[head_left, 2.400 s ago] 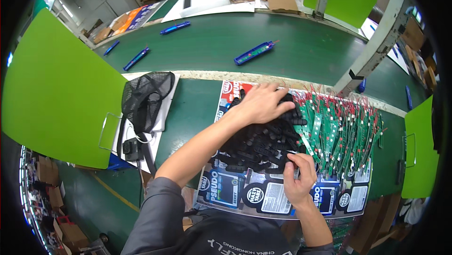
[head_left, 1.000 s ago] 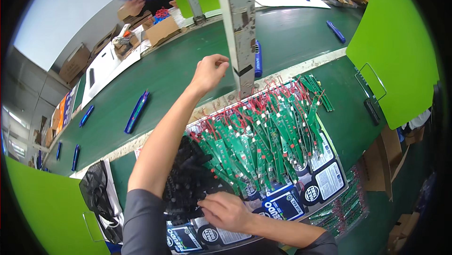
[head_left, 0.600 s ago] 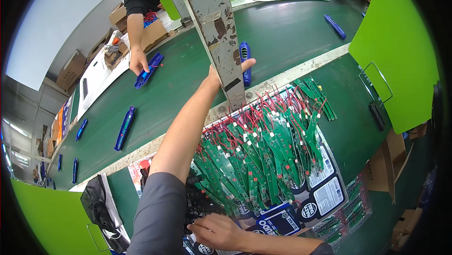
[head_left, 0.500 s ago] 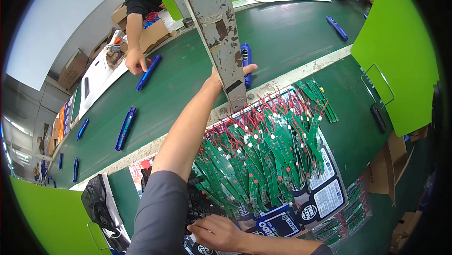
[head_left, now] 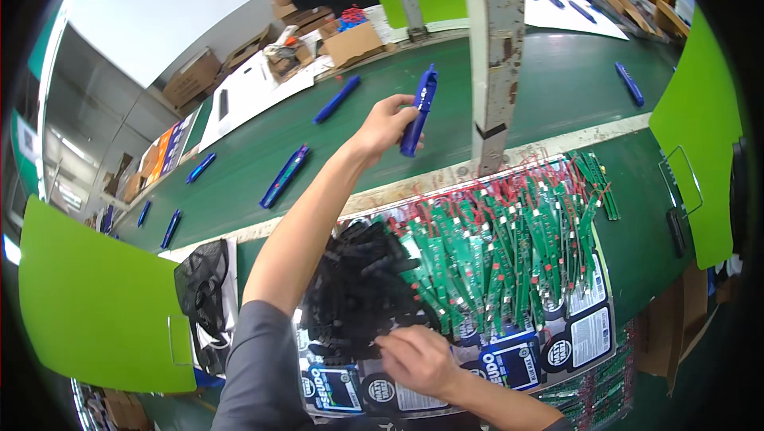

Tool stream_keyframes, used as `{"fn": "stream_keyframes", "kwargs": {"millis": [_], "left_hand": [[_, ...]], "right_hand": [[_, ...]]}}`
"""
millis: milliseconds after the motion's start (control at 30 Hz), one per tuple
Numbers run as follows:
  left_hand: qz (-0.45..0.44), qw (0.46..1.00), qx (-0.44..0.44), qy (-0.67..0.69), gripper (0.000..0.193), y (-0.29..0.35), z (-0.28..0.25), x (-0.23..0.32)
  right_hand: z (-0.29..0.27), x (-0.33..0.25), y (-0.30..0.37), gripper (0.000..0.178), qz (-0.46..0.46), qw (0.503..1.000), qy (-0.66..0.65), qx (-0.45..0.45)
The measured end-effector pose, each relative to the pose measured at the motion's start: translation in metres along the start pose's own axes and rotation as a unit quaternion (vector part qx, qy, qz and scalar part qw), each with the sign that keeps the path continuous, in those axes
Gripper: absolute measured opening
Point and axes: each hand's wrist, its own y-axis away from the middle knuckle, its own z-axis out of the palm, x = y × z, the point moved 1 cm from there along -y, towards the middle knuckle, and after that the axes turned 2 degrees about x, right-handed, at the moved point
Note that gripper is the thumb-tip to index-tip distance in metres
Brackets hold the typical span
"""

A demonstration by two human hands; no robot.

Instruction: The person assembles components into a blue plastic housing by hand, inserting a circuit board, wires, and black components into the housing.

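Note:
My left hand [head_left: 390, 127] is closed around a long blue plastic casing [head_left: 422, 109], raised over the green conveyor belt just left of the metal post. Its slotted side shows above my fingers. Low in the middle, my right hand [head_left: 418, 359] rests at the near edge of a heap of black parts [head_left: 362, 280], its fingers bent together. Whatever those fingers may pinch is hidden. Right of the black heap lies a thick spread of narrow green circuit boards [head_left: 493, 248] with red wires at their far ends. Both heaps lie on a printed sheet [head_left: 585, 347].
The post [head_left: 497, 65] stands at the belt's near edge. Other blue casings [head_left: 284, 176] lie along the belt [head_left: 382, 168]. Green panels [head_left: 95, 296] flank the bench at both sides. A black mesh item [head_left: 203, 288] is at left; cardboard boxes [head_left: 354, 45] stand beyond the belt.
My left hand has brought the blue casing out from behind the post and lifted it leftward. The other person's hand has left the casing on the belt. My view has shifted.

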Motion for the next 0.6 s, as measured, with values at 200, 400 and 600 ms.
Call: {"fn": "stream_keyframes", "kwargs": {"millis": [200,400,600], "left_hand": [[0.015,0.981,0.060,0.186,0.044,0.159,-0.049,-0.020],[0.003,0.983,0.091,0.158,0.035,0.297,-0.041,-0.042],[-0.016,0.964,0.133,0.230,0.029,0.357,-0.008,-0.073]], "right_hand": [[0.001,-0.002,0.001,0.026,0.046,0.999,0.003,0.008],[-0.007,-0.010,0.000,0.023,0.141,0.990,0.005,0.011],[-0.013,-0.005,0.005,0.022,0.232,0.970,-0.074,0.025]]}}
